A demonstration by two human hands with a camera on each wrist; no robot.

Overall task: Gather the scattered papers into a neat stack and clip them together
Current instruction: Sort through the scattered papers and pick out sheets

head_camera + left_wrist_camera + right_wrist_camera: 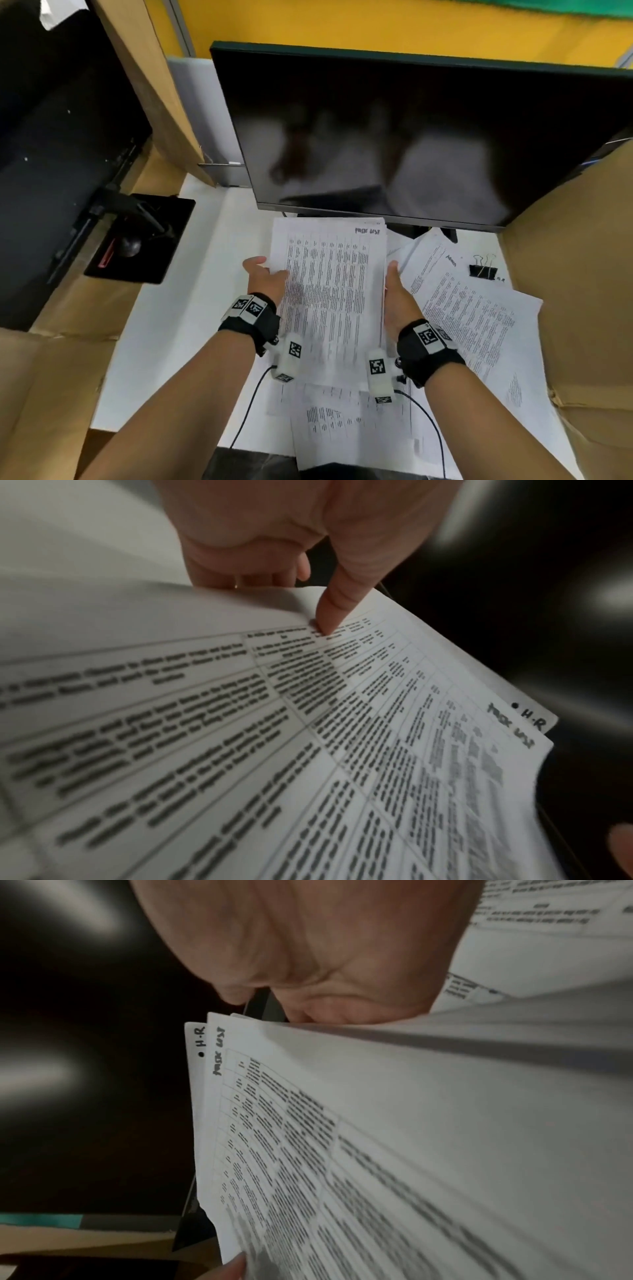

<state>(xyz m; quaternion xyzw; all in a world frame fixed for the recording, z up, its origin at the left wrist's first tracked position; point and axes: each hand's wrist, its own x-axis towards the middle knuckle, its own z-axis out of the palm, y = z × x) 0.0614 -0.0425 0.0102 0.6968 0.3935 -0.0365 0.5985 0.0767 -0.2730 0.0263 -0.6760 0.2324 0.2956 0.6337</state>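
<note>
I hold a stack of printed papers (pixel 334 284) lifted above the white desk, in front of the monitor. My left hand (pixel 269 274) grips its left edge, thumb (pixel 330 615) pressed on the top sheet and fingers underneath. My right hand (pixel 394 277) holds the right edge, its palm (pixel 308 947) against the side; its fingers are hidden behind the sheets. The stack (pixel 308 723) has a table printed on top, and a sheet marked "H-R" (pixel 199 1039) sticks out behind. Loose papers (pixel 469 315) lie to the right, and more sheets (pixel 346 421) near me. A black binder clip (pixel 483 269) sits at the far right.
A dark monitor (pixel 394 137) stands close behind the stack. Cardboard walls (pixel 582 274) border the desk (pixel 191 308) on the right and left. A black stand base (pixel 140 240) sits at the far left. Cables trail from both wrist cameras.
</note>
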